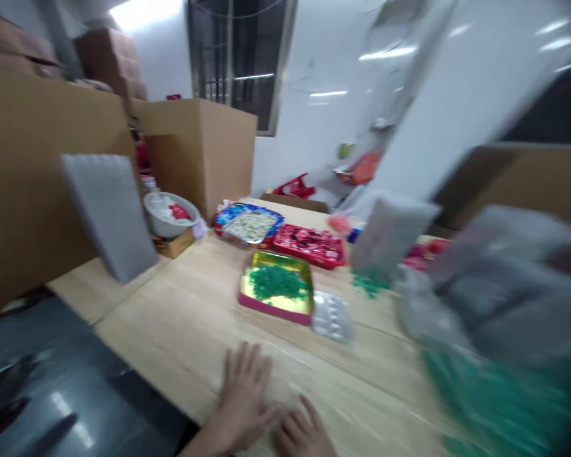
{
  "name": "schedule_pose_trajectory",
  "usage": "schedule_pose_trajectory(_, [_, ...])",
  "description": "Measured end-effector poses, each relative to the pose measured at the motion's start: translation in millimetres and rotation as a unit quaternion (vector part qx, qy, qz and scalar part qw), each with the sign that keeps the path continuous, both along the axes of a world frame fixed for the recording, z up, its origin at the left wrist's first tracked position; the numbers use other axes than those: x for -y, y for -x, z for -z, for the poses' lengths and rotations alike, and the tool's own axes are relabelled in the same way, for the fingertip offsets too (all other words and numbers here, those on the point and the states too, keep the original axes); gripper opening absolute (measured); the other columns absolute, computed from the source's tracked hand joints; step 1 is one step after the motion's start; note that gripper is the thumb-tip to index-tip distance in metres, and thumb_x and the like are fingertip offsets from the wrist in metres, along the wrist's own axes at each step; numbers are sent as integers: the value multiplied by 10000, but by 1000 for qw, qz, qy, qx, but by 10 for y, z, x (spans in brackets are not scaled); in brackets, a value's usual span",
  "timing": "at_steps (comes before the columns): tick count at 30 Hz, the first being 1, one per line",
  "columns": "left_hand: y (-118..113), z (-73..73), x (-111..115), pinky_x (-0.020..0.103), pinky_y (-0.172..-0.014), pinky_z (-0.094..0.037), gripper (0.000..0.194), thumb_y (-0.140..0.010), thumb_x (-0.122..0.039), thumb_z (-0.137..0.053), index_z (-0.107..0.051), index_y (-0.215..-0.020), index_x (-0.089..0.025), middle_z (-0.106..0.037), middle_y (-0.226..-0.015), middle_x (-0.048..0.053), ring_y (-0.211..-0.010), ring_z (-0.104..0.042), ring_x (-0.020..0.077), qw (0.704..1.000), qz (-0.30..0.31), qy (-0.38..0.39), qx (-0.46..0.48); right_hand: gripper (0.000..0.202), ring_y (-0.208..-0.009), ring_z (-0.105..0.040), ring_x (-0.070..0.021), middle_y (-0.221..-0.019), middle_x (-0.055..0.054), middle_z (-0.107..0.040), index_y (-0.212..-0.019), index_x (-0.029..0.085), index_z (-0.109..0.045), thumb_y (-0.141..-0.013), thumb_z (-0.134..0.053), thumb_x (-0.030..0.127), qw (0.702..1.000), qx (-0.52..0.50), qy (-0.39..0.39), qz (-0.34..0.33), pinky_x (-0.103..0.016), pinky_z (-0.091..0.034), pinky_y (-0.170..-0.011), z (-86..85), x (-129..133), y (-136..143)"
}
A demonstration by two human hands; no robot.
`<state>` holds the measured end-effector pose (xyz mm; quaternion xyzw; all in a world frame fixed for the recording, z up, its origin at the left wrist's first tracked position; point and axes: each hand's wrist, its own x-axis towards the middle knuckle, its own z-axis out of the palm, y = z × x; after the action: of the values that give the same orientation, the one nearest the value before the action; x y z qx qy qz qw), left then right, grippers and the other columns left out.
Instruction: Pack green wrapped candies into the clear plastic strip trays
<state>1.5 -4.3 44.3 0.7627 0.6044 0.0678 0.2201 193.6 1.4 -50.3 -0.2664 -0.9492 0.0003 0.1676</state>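
Note:
My left hand (245,393) lies on the wooden table (171,330) with its fingers stretched out and nothing in it. Close beside it, my right hand (304,431) rests at the bottom edge of the view, its fingers partly spread and holding nothing I can see. Beyond the hands stands a red-sided box with a gold inside (276,311), holding small green pieces (278,282). Against its right side is a silver tray with round hollows (332,315). Behind sit a red tray of red and white pieces (309,244) and a blue tray of pale pieces (250,223).
Grey plastic bags (509,279) and a green bag (504,400) fill the right side. At left are a leaning stack of grey sheets (109,216), a white basin (171,219) and large cardboard boxes (223,149). The picture is blurred.

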Motion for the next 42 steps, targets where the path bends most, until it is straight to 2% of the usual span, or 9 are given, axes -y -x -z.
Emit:
schedule_pose_trajectory(2, [72, 186, -63, 635, -1024, -23, 676, -794, -526, -410, -176, -1381, -288, -107, -1477, 90, -1341, -17, 364, 999, -23, -18, -46, 106, -724, -550, -202, -710, 7, -634, -758, 322, -614, -764, -535, 251, 997, 9, 81, -9, -475, -304, -963, -175, -87, 105])
schedule_pose_trajectory(5, [230, 395, -197, 603, -1035, -66, 624, -791, -472, -426, -240, -1358, -291, -163, -1466, 85, -1344, -77, 338, 992, -37, -62, -100, 84, -854, -547, -165, -870, 19, -637, -818, 288, -603, -751, -552, 295, 993, 2, 109, 45, -401, -257, -1009, -553, -424, -10])
schedule_pose_trajectory(8, [381, 437, -237, 585, -1040, -88, 600, -786, -442, -429, -272, -1344, -289, -196, -1458, 78, -1343, -112, 322, 987, -41, -83, -132, 123, -906, -535, -170, -926, -45, -634, -853, 198, -607, -783, -507, 181, 979, -24, 116, 167, -347, -320, -916, -956, -896, -342])
schedule_pose_trajectory(10, [444, 420, -225, 579, -1041, -98, 594, -785, -435, -427, -281, -1341, -286, -208, -1454, 76, -1341, -131, 321, 985, -44, -90, -141, 144, -927, -527, -189, -946, -67, -637, -863, 174, -624, -765, -523, 142, 969, 36, 109, 218, -322, -336, -854, -1130, -1252, -548])
schedule_pose_trajectory(13, [490, 420, -215, 576, -1041, -105, 583, -789, -439, -420, -292, -1337, -287, -224, -1450, 72, -1338, -149, 321, 983, -56, -94, -148, 176, -938, -529, -202, -949, -78, -648, -845, 167, -657, -715, -555, 109, 959, 160, 120, 203, -303, -327, -818, -1202, -1697, -708])
schedule_pose_trajectory(16, [527, 458, -224, 573, -1041, -98, 579, -790, -448, -409, -293, -1335, -290, -235, -1448, 63, -1339, -150, 318, 981, -68, -96, -152, 174, -907, -543, -201, -846, -76, -670, -752, 157, -676, -676, -548, 67, 953, 204, 132, 181, -274, -328, -758, -1157, -1910, -731])
schedule_pose_trajectory(28, [707, 653, -221, 572, -1030, -97, 526, -817, -393, -369, -326, -1329, -282, -277, -1440, 73, -1333, -179, 324, 975, -77, -136, -156, 183, -845, -555, -198, -815, -92, -675, -750, 140, -669, -682, -517, 66, 945, 260, 118, 161, -273, -326, -744, -1135, -2003, -706])
schedule_pose_trajectory(34, [637, 564, -214, 570, -1027, -108, 514, -808, -344, -361, -340, -1318, -274, -278, -1432, 68, -1324, -211, 322, 972, -84, -115, -186, 160, -830, -546, -211, -820, -115, -658, -738, 111, -649, -661, -519, 58, 945, 273, 93, 153, -292, -325, -729, -1067, -1960, -670])
schedule_pose_trajectory(42, [604, 528, -199, 567, -1030, -92, 503, -816, -295, -331, -327, -1318, -285, -291, -1424, 44, -1317, -242, 301, 969, -81, -124, -197, 192, -859, -481, -214, -862, -118, -599, -794, 114, -614, -752, -430, 81, 960, 229, 13, 163, -380, -276, -889, -1339, -1595, -721])
